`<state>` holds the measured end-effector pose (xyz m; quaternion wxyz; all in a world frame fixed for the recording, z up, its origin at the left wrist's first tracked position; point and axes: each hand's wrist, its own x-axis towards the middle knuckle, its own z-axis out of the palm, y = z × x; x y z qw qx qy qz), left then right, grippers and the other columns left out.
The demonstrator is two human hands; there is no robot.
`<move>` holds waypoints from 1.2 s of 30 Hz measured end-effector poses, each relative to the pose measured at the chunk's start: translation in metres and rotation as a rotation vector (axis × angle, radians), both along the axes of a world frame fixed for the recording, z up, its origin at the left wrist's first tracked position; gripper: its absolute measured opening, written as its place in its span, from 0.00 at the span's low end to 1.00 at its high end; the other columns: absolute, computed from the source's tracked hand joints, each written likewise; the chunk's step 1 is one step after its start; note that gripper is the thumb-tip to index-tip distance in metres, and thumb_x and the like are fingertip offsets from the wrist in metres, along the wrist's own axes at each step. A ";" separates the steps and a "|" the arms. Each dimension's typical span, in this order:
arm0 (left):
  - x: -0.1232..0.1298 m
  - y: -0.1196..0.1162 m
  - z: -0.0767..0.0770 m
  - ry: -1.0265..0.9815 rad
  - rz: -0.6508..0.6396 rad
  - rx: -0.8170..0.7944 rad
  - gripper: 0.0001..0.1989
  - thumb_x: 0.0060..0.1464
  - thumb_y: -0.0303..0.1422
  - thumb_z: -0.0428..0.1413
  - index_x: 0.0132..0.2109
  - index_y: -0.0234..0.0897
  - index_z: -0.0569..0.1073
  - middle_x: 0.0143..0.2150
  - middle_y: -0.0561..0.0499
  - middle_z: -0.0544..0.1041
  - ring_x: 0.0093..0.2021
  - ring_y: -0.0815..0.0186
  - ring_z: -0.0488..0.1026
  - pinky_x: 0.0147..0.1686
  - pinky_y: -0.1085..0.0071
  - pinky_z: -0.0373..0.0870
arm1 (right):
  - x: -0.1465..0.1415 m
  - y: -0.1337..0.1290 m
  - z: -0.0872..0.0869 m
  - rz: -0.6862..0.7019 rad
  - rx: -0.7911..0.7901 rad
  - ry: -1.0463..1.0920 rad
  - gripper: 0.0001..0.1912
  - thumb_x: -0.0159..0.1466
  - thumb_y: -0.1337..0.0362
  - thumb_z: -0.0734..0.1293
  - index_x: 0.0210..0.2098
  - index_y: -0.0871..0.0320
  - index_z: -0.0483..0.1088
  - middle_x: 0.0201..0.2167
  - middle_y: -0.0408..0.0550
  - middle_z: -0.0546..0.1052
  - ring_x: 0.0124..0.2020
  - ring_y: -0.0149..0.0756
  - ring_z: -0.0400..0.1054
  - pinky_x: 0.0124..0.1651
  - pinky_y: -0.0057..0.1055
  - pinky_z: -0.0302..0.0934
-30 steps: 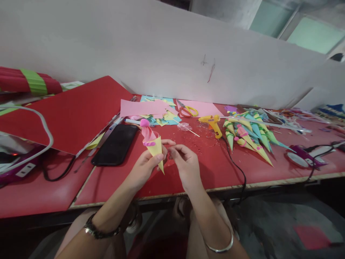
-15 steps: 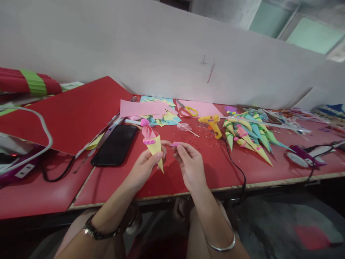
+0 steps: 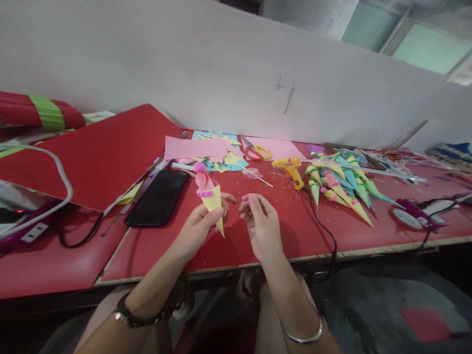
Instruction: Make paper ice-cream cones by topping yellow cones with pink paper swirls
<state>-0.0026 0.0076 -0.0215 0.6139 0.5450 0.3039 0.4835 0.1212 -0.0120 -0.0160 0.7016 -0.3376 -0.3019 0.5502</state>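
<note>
Left hand (image 3: 201, 222) of the person is holding a yellow paper cone (image 3: 213, 204), with the thumb pressing on its front and the forefinger reaching out past it to the right. The cone is leaning a little, its sharp tip pointing down, above the red table (image 3: 236, 253). From its mouth a twist of pink paper (image 3: 204, 183) is rising, carrying a bright pink pompom (image 3: 199, 167) on the top, and a bright pink trim (image 3: 205, 193) is running along the rim.

Right hand (image 3: 264, 223) is hanging near, apart from the cone, and its thumb and forefinger are pinching a tiny pink piece (image 3: 246, 202); perhaps it is soft clay or foam, but the fingers are covering most of it.

To the left, a black smartphone (image 3: 158, 199) is lying on the table. Behind the hands, scissors (image 3: 257, 152) with red and yellow handles are resting on a pink sheet (image 3: 283, 148), and a pink paper strip (image 3: 193, 147) is lying over small paper scraps (image 3: 233, 158). To the right, a yellow glue gun (image 3: 290, 169) is lying, its black cord (image 3: 324, 224) running towards the table edge, and just beside it a heap of coloured paper cones (image 3: 341, 179) is spreading.
</note>
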 end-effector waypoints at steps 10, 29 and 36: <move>-0.001 0.002 -0.003 0.005 0.101 -0.099 0.14 0.40 0.40 0.58 0.31 0.34 0.70 0.25 0.54 0.64 0.26 0.71 0.59 0.25 0.74 0.58 | 0.000 0.003 0.000 0.026 -0.043 0.112 0.08 0.46 0.67 0.71 0.28 0.57 0.75 0.25 0.40 0.77 0.27 0.24 0.70 0.36 0.21 0.65; 0.003 -0.003 0.005 0.143 0.033 -0.022 0.11 0.44 0.39 0.54 0.25 0.36 0.66 0.26 0.54 0.64 0.29 0.68 0.61 0.30 0.73 0.59 | 0.001 0.000 0.000 -0.046 0.000 0.013 0.06 0.54 0.62 0.67 0.27 0.59 0.73 0.21 0.40 0.73 0.22 0.24 0.65 0.28 0.22 0.61; 0.001 -0.003 0.004 0.180 0.007 -0.001 0.12 0.46 0.40 0.53 0.24 0.36 0.66 0.27 0.52 0.68 0.31 0.66 0.63 0.34 0.71 0.60 | 0.002 0.001 -0.001 -0.041 -0.041 0.059 0.10 0.48 0.66 0.70 0.32 0.57 0.74 0.29 0.42 0.77 0.31 0.27 0.69 0.38 0.25 0.63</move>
